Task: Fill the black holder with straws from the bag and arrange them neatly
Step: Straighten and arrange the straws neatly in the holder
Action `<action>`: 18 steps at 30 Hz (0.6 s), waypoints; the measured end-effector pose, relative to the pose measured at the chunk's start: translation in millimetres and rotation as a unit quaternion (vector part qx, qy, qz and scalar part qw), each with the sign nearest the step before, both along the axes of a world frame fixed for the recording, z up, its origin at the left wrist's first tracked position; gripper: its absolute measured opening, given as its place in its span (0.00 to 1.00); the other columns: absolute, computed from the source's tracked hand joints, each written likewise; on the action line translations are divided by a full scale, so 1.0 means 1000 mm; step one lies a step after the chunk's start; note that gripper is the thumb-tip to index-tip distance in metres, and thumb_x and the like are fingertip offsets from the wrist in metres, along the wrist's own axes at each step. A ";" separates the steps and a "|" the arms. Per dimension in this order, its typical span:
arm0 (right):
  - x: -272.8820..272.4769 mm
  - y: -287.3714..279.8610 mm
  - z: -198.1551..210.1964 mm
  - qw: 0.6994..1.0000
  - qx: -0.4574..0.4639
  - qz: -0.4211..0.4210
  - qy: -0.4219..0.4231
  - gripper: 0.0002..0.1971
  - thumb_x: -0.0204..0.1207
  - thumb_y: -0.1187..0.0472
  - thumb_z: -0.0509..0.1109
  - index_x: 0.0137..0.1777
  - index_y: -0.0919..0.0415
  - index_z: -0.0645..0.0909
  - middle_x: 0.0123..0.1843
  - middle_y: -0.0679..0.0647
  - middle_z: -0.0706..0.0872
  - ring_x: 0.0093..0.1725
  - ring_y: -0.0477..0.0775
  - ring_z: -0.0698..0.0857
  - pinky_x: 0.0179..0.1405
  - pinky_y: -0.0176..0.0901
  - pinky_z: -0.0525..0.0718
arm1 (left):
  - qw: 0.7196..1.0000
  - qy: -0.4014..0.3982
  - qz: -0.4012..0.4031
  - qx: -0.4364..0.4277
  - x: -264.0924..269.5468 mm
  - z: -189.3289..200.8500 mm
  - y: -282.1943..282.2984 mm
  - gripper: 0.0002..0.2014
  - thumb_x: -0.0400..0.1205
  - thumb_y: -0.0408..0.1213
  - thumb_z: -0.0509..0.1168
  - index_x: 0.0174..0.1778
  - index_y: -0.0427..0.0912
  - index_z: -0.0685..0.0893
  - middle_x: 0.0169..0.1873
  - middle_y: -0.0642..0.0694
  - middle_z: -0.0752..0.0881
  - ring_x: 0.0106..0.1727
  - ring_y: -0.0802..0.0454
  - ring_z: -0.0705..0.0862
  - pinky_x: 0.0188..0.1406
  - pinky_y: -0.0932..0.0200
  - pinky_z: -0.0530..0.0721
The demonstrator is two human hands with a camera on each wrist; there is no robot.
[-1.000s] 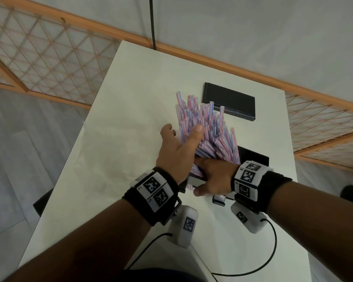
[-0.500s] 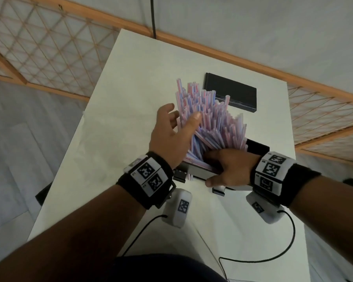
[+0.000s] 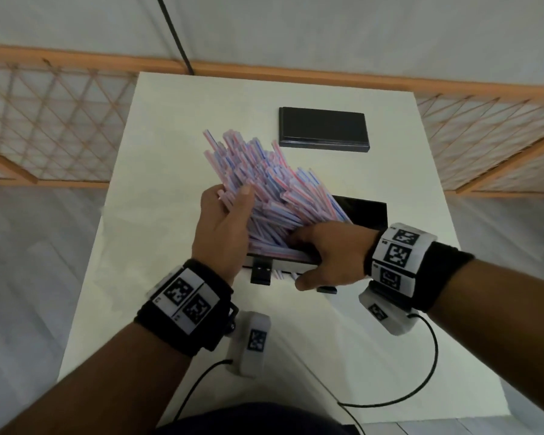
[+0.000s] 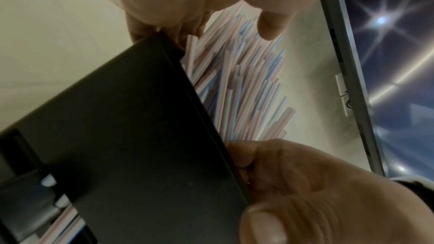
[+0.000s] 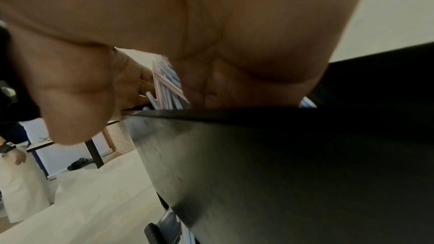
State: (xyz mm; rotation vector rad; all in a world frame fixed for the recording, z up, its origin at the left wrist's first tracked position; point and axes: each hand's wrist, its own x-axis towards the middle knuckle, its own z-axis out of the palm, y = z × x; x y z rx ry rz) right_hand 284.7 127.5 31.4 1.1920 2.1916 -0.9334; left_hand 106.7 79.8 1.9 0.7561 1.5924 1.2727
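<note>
The right hand grips the near rim of the black box at the middle of the surface, thumb outside. At the box's 9 o'clock, the left hand curls thumb and fingers round the straws, which fan toward 11 o'clock.

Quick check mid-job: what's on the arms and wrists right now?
Forearms bare, no sleeves; no gloves on the left hand or right hand. Each wrist wears a black band with a white panel of black square codes: left band, right band. Under each sits a white camera pod with its own code, left pod, right pod, each trailing a black cable.
</note>
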 end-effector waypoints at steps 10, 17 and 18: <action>-0.043 0.006 -0.002 0.998 -0.018 0.018 -0.055 0.43 0.65 0.40 0.81 0.79 0.53 0.71 0.74 0.49 0.81 0.71 0.55 0.80 0.73 0.52 0.77 | 0.999 0.015 -0.024 -0.042 0.006 0.008 0.006 0.38 0.69 0.76 0.59 0.66 0.51 0.73 0.55 0.61 0.84 0.58 0.55 0.85 0.65 0.42 0.83; -0.050 0.009 -0.011 0.998 -0.043 -0.012 -0.033 0.45 0.60 0.39 0.81 0.78 0.48 0.70 0.74 0.46 0.80 0.73 0.53 0.78 0.76 0.53 0.74 | 0.998 0.016 -0.025 -0.050 0.001 0.012 0.005 0.27 0.82 0.60 0.66 0.67 0.44 0.70 0.51 0.59 0.84 0.51 0.62 0.84 0.52 0.56 0.80; -0.049 0.009 -0.014 0.999 -0.034 -0.012 -0.016 0.46 0.59 0.37 0.79 0.79 0.47 0.69 0.76 0.47 0.78 0.76 0.53 0.76 0.78 0.55 0.72 | 0.998 0.028 -0.021 -0.052 0.002 0.011 0.006 0.29 0.81 0.59 0.67 0.69 0.43 0.69 0.54 0.56 0.85 0.53 0.58 0.85 0.52 0.57 0.79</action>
